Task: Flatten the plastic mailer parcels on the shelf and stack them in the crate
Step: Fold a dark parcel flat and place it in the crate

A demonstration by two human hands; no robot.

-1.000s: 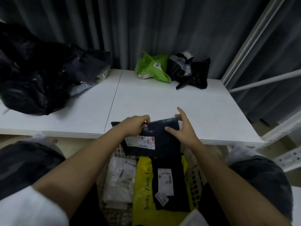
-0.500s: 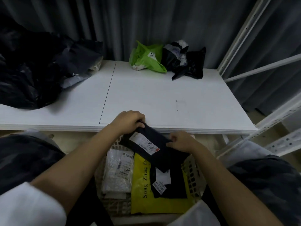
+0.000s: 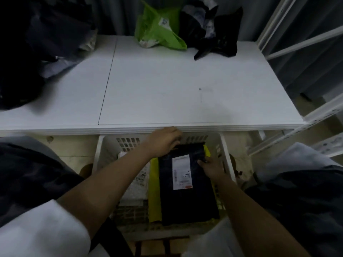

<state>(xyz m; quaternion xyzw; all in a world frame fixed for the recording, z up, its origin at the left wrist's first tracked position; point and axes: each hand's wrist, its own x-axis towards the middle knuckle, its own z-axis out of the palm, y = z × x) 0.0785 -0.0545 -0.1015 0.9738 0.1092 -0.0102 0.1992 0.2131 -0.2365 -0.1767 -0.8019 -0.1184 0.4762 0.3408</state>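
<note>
A flat black mailer (image 3: 187, 199) with a white label lies lengthwise in the white crate (image 3: 225, 158), on top of a yellow mailer (image 3: 154, 193). My left hand (image 3: 164, 140) grips its far left corner and my right hand (image 3: 211, 166) holds its right edge. A clear-wrapped white parcel (image 3: 137, 184) lies at the crate's left side. On the white shelf (image 3: 167, 93) at the back stand a crumpled green mailer (image 3: 157, 32) and a crumpled black mailer (image 3: 211, 34).
A heap of dark plastic bags (image 3: 33, 49) covers the shelf's left end. White rack uprights and rails (image 3: 300, 41) stand at the right. My knees flank the crate, which sits below the shelf's front edge.
Both hands have carried the black mailer off the shelf's front edge, turned it lengthwise and lowered it onto the stack in the crate. The view has tilted down.
</note>
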